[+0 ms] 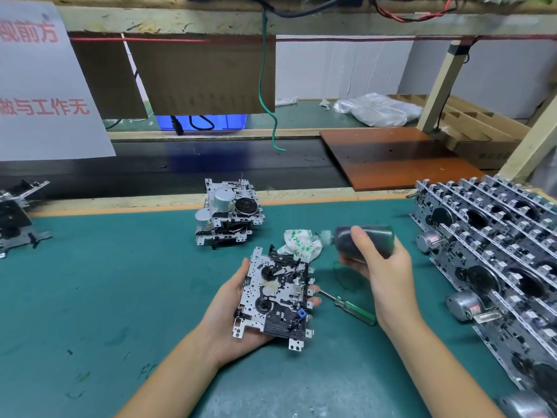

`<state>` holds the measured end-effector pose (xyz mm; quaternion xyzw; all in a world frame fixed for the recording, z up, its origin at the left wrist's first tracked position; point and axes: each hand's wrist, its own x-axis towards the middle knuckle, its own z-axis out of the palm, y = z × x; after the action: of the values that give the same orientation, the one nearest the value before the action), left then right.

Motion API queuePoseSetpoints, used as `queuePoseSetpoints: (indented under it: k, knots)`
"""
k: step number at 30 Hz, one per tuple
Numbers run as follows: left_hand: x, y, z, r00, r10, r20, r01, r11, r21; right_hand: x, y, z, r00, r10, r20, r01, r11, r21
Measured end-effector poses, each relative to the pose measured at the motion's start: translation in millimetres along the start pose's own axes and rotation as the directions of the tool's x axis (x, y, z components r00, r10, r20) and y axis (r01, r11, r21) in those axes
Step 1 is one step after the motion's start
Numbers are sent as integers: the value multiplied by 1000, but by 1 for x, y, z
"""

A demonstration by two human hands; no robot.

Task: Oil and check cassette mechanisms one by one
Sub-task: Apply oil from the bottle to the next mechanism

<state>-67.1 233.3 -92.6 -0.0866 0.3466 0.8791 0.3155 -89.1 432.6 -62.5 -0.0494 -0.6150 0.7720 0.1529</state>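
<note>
Above a green tabletop (90, 282), we cradle a cassette mechanism (275, 297) in our left hand (232, 315), palm beneath it, thumb at its left edge and fingertips curling up at its right side, reel hubs facing up. Our right hand (379, 267) wraps its fingers and thumb round a dark oil bottle (361, 241) held on its side, white nozzle pointing left toward a crumpled white-and-green cloth (301, 242); we cannot tell how full the bottle is. A green-handled screwdriver (349, 306) lies on the tabletop between our hands. A small stack of mechanisms (229, 215) sits behind, near the tabletop's far edge, and packed rows of mechanisms (494, 251) fill the right side. Beyond the dark conveyor belt (211, 167), a blue bin (202, 122) shows under hanging cardboard, black cable inside it.
</note>
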Motion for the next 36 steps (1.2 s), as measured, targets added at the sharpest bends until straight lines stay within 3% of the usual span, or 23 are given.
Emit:
queuePoseSetpoints:
  k: [5,10,11,12,13,14,15,18,20,23,26,29,30,31,32,33,34,36]
  knots:
    - [-2,0,-2,1000,9,-6,-9,999,33,14,12,-13,999,-11,40,23,943,-331]
    - [-8,3,0,1000,4,0,-4,1000,22,11,20,-10,984,75,160,-16,939,-342]
    - [-9,3,1,1000,-6,5,6,999,32,8,18,-9,993,-2,116,48,918,-394]
    - [-10,5,2,1000,-17,13,16,999,50,4,13,-10,984,-169,63,178,856,-485]
    - [-12,6,3,999,-29,22,27,997,75,-1,6,-11,919,-388,67,351,729,-588]
    - [-13,8,4,998,-45,32,42,994,102,-7,-1,-13,811,-564,155,515,563,-647]
    - [-15,9,3,997,-69,39,64,990,129,-13,-7,-13,730,-619,292,623,425,-657]
    - [-19,13,3,989,-146,34,130,950,283,-38,-12,-12,648,-380,660,741,115,-661]
    - [-24,15,7,983,-186,-3,171,899,403,-50,-10,-17,619,-192,762,777,1,-630]
    - [-25,16,6,981,-169,-94,193,819,541,-60,-13,-32,573,-72,816,818,-19,-575]
    - [-24,18,7,980,-186,-75,198,829,524,-64,-13,-40,591,-57,805,801,-75,-594]
    - [-34,18,1,993,-86,-87,121,775,621,-71,-7,-44,630,-113,768,764,-87,-640]
    - [-40,16,3,989,37,-142,76,696,714,-72,-5,-45,641,-149,753,752,-72,-655]
    - [-47,14,5,949,228,-219,67,534,843,-73,-3,-45,649,-184,738,742,-58,-668]
    - [-54,12,6,861,448,-239,135,252,958,-74,-1,-45,651,-210,729,738,-48,-673]
    - [-63,9,7,781,601,-170,268,-76,960,-74,2,-45,650,-225,726,738,-43,-674]
    - [-71,3,5,750,657,-74,352,-302,886,-74,3,-44,649,-232,725,737,-43,-674]
    - [-82,-14,0,792,610,20,335,-463,821,-74,5,-42,650,-241,721,736,-38,-676]
